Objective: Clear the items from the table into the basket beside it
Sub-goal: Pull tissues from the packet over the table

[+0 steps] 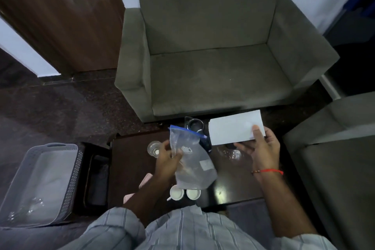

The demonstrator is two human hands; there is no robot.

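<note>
My left hand (167, 161) grips a clear zip bag (191, 160) with a blue seal strip, lifted over the dark wooden table (235, 186). My right hand (260, 147) holds a white envelope (233, 129) by its near right corner, above the table's far side. On the table stand a small clear glass (154, 149) at the left, a clear glass piece (230, 154) under the envelope, a dark round container (194, 124) at the far edge, and two small white cups (185, 193) at the near edge. The grey plastic basket (71, 172) sits on the floor to the left.
A grey-green armchair (213, 57) faces the table from the far side, and another (334, 158) stands to the right. A dark box (97, 178) lies between the basket and the table. Something pink (145, 181) shows beside my left forearm. A brown door (56, 16) is at the back left.
</note>
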